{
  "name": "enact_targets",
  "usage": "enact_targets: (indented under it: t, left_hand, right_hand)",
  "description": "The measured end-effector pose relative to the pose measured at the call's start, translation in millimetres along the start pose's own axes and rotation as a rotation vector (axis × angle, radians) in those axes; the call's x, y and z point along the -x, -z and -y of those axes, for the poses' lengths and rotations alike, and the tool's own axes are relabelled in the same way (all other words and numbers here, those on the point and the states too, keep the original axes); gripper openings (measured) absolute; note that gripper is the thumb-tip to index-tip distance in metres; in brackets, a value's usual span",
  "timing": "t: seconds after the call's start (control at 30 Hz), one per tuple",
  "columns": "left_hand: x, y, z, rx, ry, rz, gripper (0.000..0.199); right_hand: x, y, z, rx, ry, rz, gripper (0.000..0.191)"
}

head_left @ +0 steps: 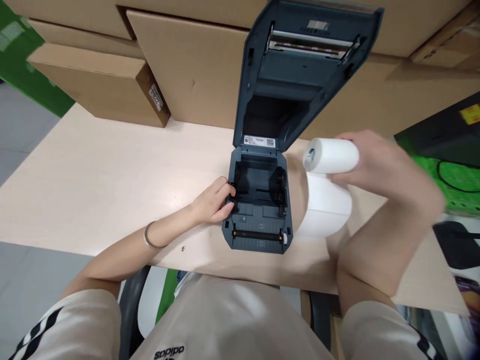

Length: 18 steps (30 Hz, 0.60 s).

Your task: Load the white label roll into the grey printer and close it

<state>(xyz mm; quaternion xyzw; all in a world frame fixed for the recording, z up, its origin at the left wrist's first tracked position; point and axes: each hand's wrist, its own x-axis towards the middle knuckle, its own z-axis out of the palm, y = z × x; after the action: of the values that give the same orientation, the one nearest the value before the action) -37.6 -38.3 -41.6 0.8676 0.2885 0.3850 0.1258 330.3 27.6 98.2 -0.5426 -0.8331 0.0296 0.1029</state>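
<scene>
In the head view a dark grey label printer [258, 212] stands on the table with its lid [300, 75] raised. Its inside shows black roll holders and a black roller [258, 235] at the front. My left hand [215, 201] grips the printer's left edge, fingertips over the rim. To the right of the printer, my right hand [369, 157] holds a roll of white labels [332, 155] by its right end, above the table. A loose strip of labels [326, 207] hangs from the roll and curls toward the printer. The fingers behind the roll are mostly hidden.
Cardboard boxes [187, 70] line the back of the table [112, 175], and a smaller box [97, 85] stands at the back left. On the right are a dark box with a yellow label [442, 130] and a green surface with a black cable [457, 182].
</scene>
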Motion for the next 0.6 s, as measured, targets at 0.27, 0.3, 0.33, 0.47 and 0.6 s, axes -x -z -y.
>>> enact_targets:
  t: [0.27, 0.3, 0.33, 0.47, 0.6]
  left_hand:
    - [-1, -0.6, 0, -0.005, -0.017, -0.008, 0.031]
    - [-1, -0.7, -1, -0.003, -0.021, -0.011, 0.030]
    - [-1, -0.8, 0, 0.001, -0.022, -0.013, 0.030]
    - [0, -1.3, 1, 0.026, 0.004, 0.002, 0.033]
    - [2, -1.4, 3, 0.020, 0.025, 0.023, 0.036]
  right_hand:
    - [42, 44, 53, -0.001, -0.079, -0.196, 0.078]
    - [41, 41, 61, -0.011, -0.035, -0.236, 0.073]
    - [38, 37, 67, -0.026, 0.037, -0.274, 0.067]
    - [15, 4, 86, -0.118, 0.358, -0.291, 0.063]
    - [-13, -33, 97, -0.101, 0.364, -0.121, 0.067]
